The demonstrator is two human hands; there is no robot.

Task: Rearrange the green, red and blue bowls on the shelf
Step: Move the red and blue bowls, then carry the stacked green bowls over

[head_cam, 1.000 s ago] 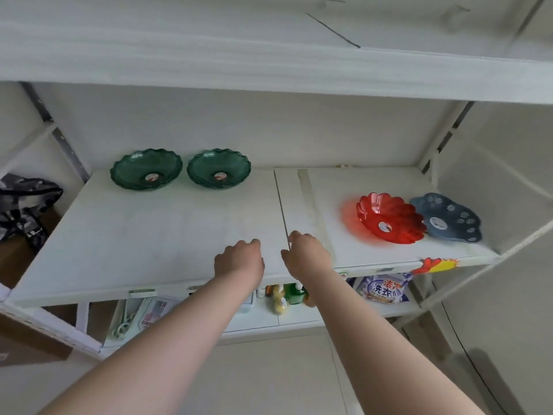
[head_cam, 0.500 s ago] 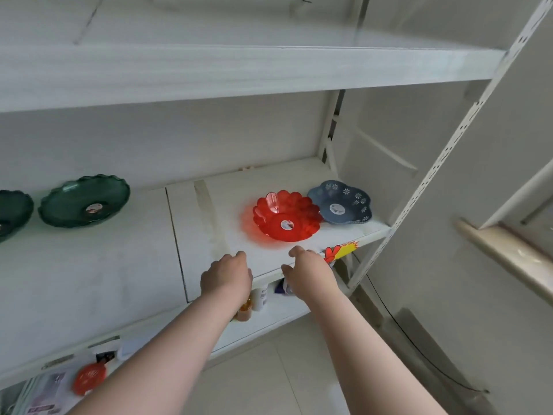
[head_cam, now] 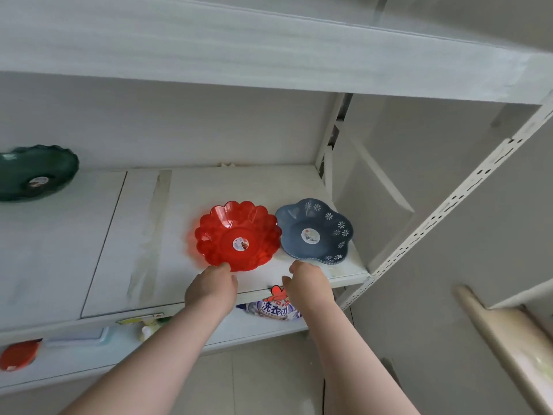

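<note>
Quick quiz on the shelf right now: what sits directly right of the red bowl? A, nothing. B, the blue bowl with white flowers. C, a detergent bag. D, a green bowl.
B: the blue bowl with white flowers sits beside the red bowl, their rims about touching, on the shelf near its right end.

green bowl (head_cam: 33, 173): cut by left edge, blurred | detergent bag (head_cam: 273, 308): mostly behind shelf (head_cam: 344, 277), hands

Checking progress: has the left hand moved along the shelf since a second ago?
Yes. The left hand moved right, from the shelf seam to the red plastic bowl.
</note>
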